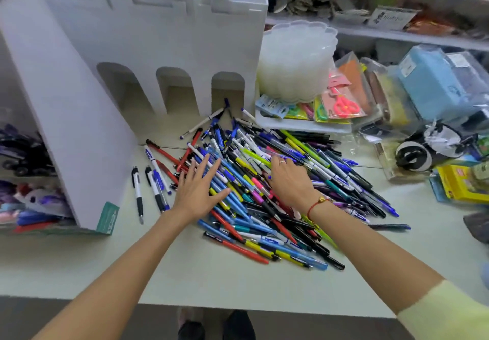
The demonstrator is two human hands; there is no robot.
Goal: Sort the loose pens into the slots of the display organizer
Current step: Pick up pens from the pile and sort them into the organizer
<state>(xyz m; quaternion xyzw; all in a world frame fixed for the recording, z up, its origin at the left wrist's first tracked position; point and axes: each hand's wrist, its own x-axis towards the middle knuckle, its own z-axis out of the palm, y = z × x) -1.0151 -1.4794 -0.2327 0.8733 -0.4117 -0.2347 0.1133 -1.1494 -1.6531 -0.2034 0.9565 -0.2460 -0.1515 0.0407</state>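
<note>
Pens (277, 197) – mixed blue, black, red, yellow, pink – heaped on the table (105, 265) before the white organizer (148, 46). Left hand (197, 189) flat, fingers spread, gripping nothing; right hand (289, 178) rests open on pile.
</note>
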